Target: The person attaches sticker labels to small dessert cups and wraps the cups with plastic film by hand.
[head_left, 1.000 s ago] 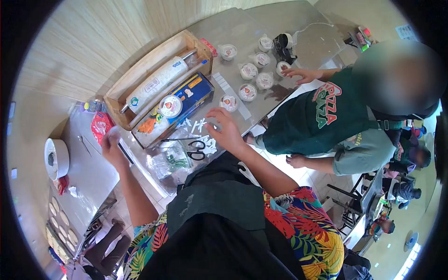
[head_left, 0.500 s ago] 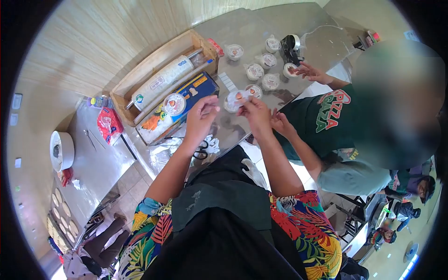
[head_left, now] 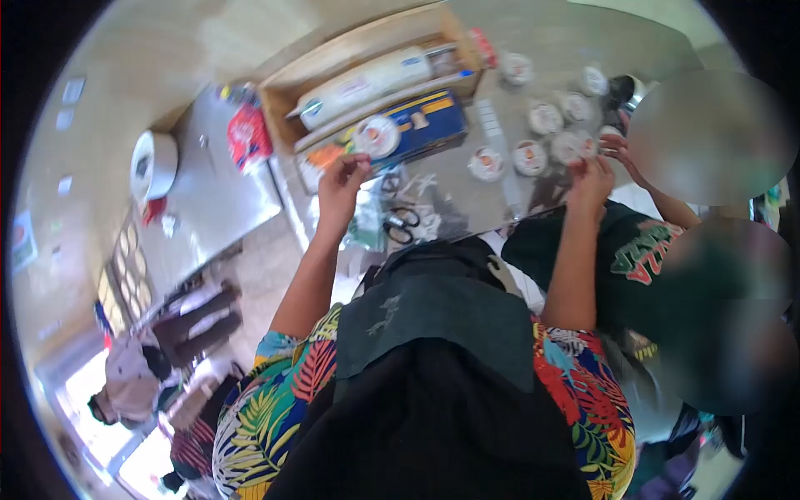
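Note:
My right hand (head_left: 591, 185) reaches over the metal table with its fingers pinched at a small white tub (head_left: 568, 148) in clear wrap with a reddish label. Blur hides exactly how they grip it. My left hand (head_left: 340, 185) is raised with thumb and fingertips together, just below another labelled tub (head_left: 377, 136) on a blue box (head_left: 433, 125). Anything between those fingertips is too small to make out. More such tubs stand nearby, among them one tub (head_left: 486, 163) and another tub (head_left: 529, 157) between my hands.
A wooden tray (head_left: 283, 104) at the back holds a plastic wrap roll (head_left: 358, 87). Black-handled scissors (head_left: 402, 223) lie near the front edge among plastic scraps. A co-worker's hand (head_left: 621, 152) is close to my right hand. A side table (head_left: 221, 200) carries a white container (head_left: 154, 167).
My right hand has moved right, from near my left hand to the grouped tubs. The left hand's fingers have drawn together. The view has shifted, and the co-worker's near arm no longer shows.

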The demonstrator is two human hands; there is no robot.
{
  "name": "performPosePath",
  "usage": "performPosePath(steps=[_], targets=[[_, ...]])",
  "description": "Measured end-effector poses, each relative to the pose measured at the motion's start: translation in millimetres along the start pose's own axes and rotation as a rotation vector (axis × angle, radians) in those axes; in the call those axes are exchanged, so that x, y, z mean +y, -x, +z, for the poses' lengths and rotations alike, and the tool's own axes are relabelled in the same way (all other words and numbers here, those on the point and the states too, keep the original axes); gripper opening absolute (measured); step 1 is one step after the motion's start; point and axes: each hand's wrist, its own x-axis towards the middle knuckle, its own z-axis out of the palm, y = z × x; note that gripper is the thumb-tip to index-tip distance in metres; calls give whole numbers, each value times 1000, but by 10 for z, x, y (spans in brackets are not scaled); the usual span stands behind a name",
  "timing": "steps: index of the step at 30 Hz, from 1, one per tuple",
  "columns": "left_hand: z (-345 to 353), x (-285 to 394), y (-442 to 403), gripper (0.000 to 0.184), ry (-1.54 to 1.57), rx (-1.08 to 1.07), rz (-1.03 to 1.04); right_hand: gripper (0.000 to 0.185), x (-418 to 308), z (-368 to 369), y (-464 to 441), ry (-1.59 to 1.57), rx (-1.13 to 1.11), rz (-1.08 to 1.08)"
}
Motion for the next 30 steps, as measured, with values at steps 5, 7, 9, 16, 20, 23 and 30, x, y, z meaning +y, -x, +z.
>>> performPosePath(steps=[5,7,9,16,20,23,30], targets=[[-575,-71,45,19,11,215,18,36,3,-106,-96,202,-18,-3],[-760,-226,92,21,-32,226,-8,34,-8,-102,-103,235,28,2],[-873,-368,197,23,-75,229,-43,32,-39,-97,-77,242,5,-4],[-1007,-501,631,69,-915,-142,177,16,-103,-110,-60,127,7,-34],[-1041,-726,789,90,-1144,-162,289,9,151,3,508,438,-244,-100],[-1136,-966,685,93,-1151,-198,315,11,541,366,1567,635,-663,224],[-1054,-978,738,95,-1000,-77,263,31,1631,769,2573,1047,-1267,177]])
